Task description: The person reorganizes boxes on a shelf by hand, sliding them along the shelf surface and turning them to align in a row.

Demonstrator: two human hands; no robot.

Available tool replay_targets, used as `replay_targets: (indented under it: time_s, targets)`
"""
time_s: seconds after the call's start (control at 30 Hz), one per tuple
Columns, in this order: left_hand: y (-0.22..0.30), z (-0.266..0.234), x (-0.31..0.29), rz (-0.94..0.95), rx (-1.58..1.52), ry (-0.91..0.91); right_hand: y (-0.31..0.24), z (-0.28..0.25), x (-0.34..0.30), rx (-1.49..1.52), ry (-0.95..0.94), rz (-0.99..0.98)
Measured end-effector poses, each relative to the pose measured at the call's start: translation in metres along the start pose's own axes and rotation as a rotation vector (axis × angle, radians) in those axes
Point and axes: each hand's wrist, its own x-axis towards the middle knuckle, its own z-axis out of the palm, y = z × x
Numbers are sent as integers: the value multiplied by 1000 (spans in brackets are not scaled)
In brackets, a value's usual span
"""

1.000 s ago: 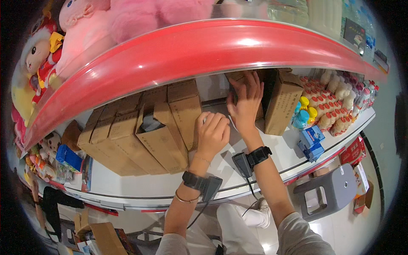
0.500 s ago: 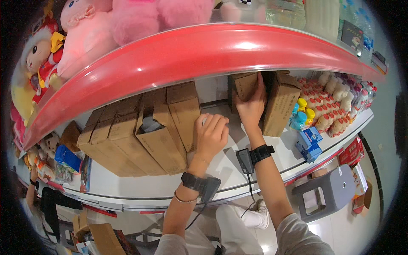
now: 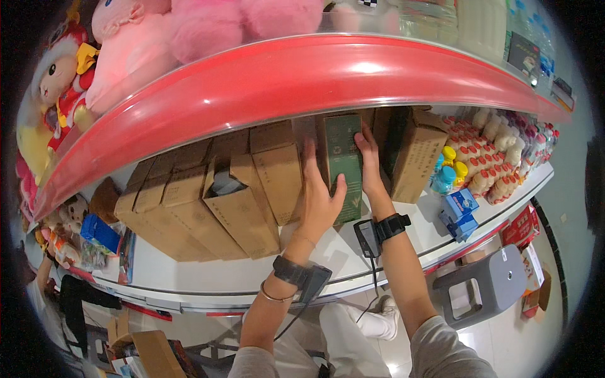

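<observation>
A green and brown cardboard box (image 3: 345, 165) stands upright on the white shelf, between my two hands. My left hand (image 3: 320, 196) holds its left side, fingers reaching back along it and thumb against the green front. On the right edge of the same box, my right hand (image 3: 372, 157) grips with bent fingers. Left of my left hand is a row of brown cardboard boxes, the nearest a closed box (image 3: 275, 173). Another in that row is an open-fronted box (image 3: 238, 208) with something grey inside. Right of my right hand stands a brown box (image 3: 419, 157).
A red shelf edge (image 3: 302, 69) overhangs the boxes, with plush toys (image 3: 135, 60) above. Small bottles (image 3: 485, 157) and blue cartons (image 3: 460, 211) stand at the right. Below are a grey stool (image 3: 482, 283) and an open carton (image 3: 154, 356).
The box by my right hand has turned, and its green side now faces me. My left hand has moved up and onto it, its fingers uncurled.
</observation>
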Motion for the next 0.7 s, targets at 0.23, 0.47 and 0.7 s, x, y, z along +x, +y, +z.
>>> replay_targets:
  time_s: [0.23, 0.47, 0.7]
  targets:
    - [-18, 8, -6, -417, -593, -150, -7, 3, -5, -57, 142, 61]
    - [-11, 6, -6, -414, -552, -127, -15, 4, 2, -155, 251, -54]
    - [-2, 2, -4, -220, -205, -171, -8, -2, 6, -162, 278, -190]
